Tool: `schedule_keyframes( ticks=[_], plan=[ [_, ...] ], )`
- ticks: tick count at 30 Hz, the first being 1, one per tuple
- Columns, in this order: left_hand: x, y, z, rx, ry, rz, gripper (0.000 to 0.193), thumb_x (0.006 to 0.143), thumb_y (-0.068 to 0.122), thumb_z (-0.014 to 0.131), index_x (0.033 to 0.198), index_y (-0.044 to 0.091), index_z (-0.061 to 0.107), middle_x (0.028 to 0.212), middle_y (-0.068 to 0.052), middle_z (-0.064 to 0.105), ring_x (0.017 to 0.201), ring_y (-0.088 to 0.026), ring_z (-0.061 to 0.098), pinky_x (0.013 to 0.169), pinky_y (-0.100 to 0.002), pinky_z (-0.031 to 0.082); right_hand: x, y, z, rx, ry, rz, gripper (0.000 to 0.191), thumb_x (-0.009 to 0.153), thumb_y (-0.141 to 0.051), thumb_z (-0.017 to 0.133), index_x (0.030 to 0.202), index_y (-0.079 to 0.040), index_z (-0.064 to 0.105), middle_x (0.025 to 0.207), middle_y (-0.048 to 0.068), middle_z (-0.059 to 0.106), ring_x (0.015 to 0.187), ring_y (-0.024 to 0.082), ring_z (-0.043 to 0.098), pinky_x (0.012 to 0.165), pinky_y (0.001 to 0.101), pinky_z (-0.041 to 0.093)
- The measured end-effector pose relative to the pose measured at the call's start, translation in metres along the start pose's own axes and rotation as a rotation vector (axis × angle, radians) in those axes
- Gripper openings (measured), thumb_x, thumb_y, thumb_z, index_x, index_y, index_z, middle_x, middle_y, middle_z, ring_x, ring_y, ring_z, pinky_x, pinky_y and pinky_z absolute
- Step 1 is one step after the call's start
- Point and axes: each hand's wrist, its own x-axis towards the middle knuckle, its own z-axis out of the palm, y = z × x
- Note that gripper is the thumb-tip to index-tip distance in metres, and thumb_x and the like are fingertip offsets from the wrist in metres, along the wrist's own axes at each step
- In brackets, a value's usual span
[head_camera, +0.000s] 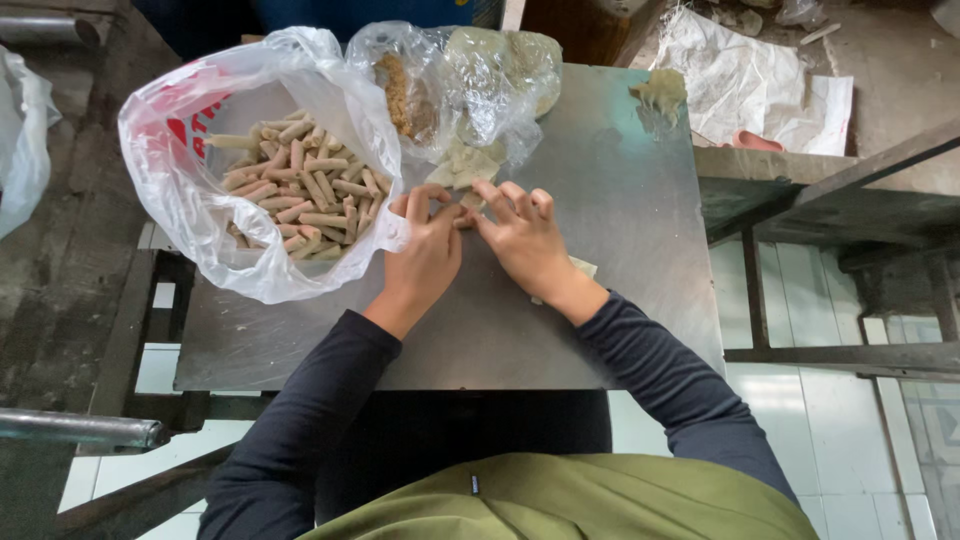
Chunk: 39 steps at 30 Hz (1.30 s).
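Two hands: both mine, meeting mid-bench, fingertips together over a small pale wrapper.
L hand (425, 245): fingers curled in, pinching at the wrapper (468, 200); how tight, can't tell, it's mostly hidden under my fingers.
R hand (525, 240): fingers (515, 200) spread and bent, tips pressing down on the same wrapper; another pale piece (583, 266) pokes out from under my wrist.
Surface: bench (620, 230), square sheet of dull grey steel, scuffed, smear of pale dough (660, 92) at far R corner.
L of hands: white plastic bag (190, 200) w/ red print, mouth open, full of tan rolled sticks (300, 185); its edge touches my L hand.
Behind hands: clear plastic bag (470, 80), crumpled, w/ brown filling and pale sheets inside; stack of wrappers (462, 165) just under it.
Room: white tiled floor (830, 430) below; dark metal frame (850, 200) to R; crumpled white paper (750, 80) on rough concrete far R; steel pipe (80, 430) low L.
Me: dark long sleeves, olive apron (560, 500).
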Motion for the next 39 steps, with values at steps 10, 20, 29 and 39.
schedule_keyframes(
  ticks=[10, 20, 29, 39],
  plan=[
    [0.006, 0.002, 0.014, 0.053, -0.110, -0.014, 0.017, 0.079, 0.017, 0.079, 0.090, 0.005, 0.075, 0.115, -0.007, 0.060, 0.106, -0.034, 0.053, 0.087, -0.049, 0.038, 0.001, 0.042, -0.045, 0.639, -0.118, 0.360, 0.037, 0.087, -0.007, 0.065, 0.121, -0.016, 0.072, 0.126, 0.009, 0.060, 0.120, 0.031, 0.054, 0.104, 0.0426, 0.041],
    [0.008, 0.058, -0.098, 0.438, 0.124, 0.165, 0.007, 0.096, 0.015, 0.074, 0.094, 0.021, 0.071, 0.117, 0.005, 0.060, 0.101, -0.018, 0.055, 0.084, -0.039, 0.039, -0.061, 0.012, -0.099, 0.480, -0.343, 0.277, 0.009, 0.088, -0.010, 0.068, 0.096, -0.005, 0.066, 0.095, 0.011, 0.063, 0.094, 0.034, 0.060, 0.085, 0.0429, 0.048],
    [0.024, 0.042, -0.167, 0.469, 0.136, -0.061, 0.043, 0.093, 0.022, 0.083, 0.128, 0.005, 0.066, 0.126, -0.014, 0.060, 0.119, -0.032, 0.056, 0.100, -0.046, 0.044, -0.003, 0.002, -0.071, 0.488, -0.005, 0.295, 0.010, 0.094, -0.002, 0.060, 0.100, -0.004, 0.067, 0.092, 0.015, 0.068, 0.091, 0.038, 0.064, 0.082, 0.0470, 0.050],
    [-0.047, 0.067, -0.064, 0.098, -0.058, -0.283, 0.026, 0.091, 0.017, 0.073, 0.113, 0.004, 0.066, 0.104, -0.012, 0.066, 0.093, -0.033, 0.064, 0.077, -0.041, 0.052, 0.097, 0.013, -0.004, 0.706, 0.127, 0.308, 0.011, 0.097, -0.002, 0.061, 0.106, -0.006, 0.067, 0.096, 0.015, 0.068, 0.091, 0.035, 0.067, 0.079, 0.0436, 0.052]
  ],
)
